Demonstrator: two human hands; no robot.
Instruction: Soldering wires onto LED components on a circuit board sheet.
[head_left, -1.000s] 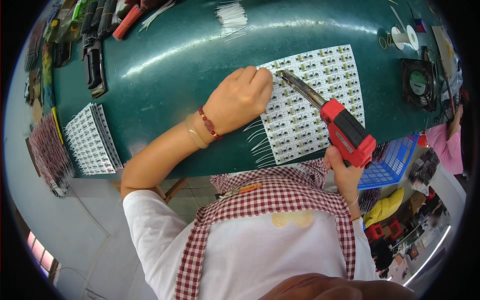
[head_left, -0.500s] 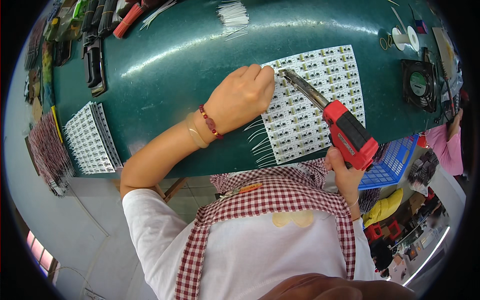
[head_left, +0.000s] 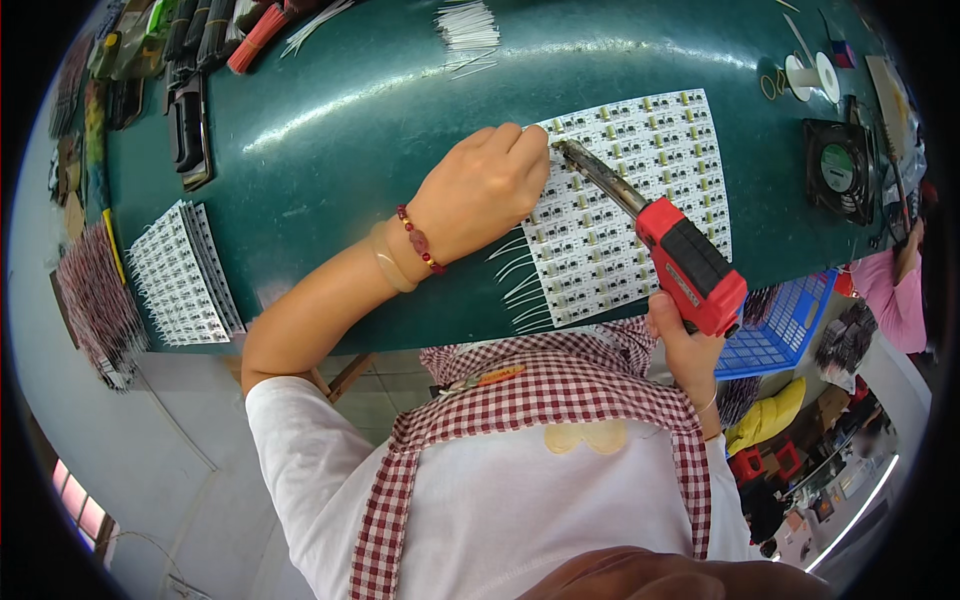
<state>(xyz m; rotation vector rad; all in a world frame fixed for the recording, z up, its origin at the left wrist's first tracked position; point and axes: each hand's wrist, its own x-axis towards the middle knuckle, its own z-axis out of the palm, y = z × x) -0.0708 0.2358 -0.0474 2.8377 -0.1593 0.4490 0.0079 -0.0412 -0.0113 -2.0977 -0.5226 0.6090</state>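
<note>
A white panel of small circuit boards lies on the green table, with short white wires sticking out along the lower part of its left edge. My right hand grips a red and black soldering gun below the panel. The gun's dark metal barrel reaches up and left, its tip at the panel's upper left corner. Beside that tip, my left hand rests at the panel's left edge with fingers pinched together. Whatever is between those fingertips is hidden.
White wires lie at the far middle. A stack of similar panels and a bundle of dark red wires sit at left. To the right are a fan, a white spool and a blue basket below the table edge.
The soldering gun has shifted slightly left, with its tip closer to my left fingers. My left hand has barely moved.
</note>
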